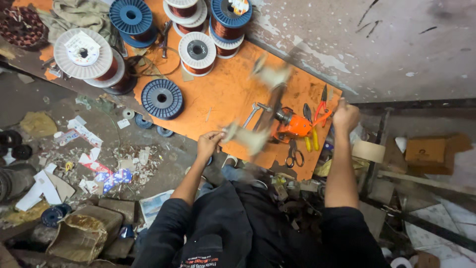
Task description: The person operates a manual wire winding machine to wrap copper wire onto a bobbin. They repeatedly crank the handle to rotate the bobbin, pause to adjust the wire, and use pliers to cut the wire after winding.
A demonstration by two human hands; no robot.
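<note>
An orange hand winder (293, 125) sits on the orange board (223, 94). Its long arm with pale blocks (258, 106) is blurred by spinning. My left hand (208, 143) has its fingers curled beside the lower pale block, at the board's near edge. Whether they pinch anything is too blurred to tell. My right hand (345, 116) is closed in a fist at the board's right edge, on an orange crank arm (322, 118) that leads back to the winder.
Copper wire spools (197, 52) and blue reels (162, 98) stand on the board's far left. A spanner (252, 113), pliers (311, 130) and scissors (294, 155) lie around the winder. Paper scraps and boxes (82, 233) litter the floor at left. A grey wall (396, 44) is at right.
</note>
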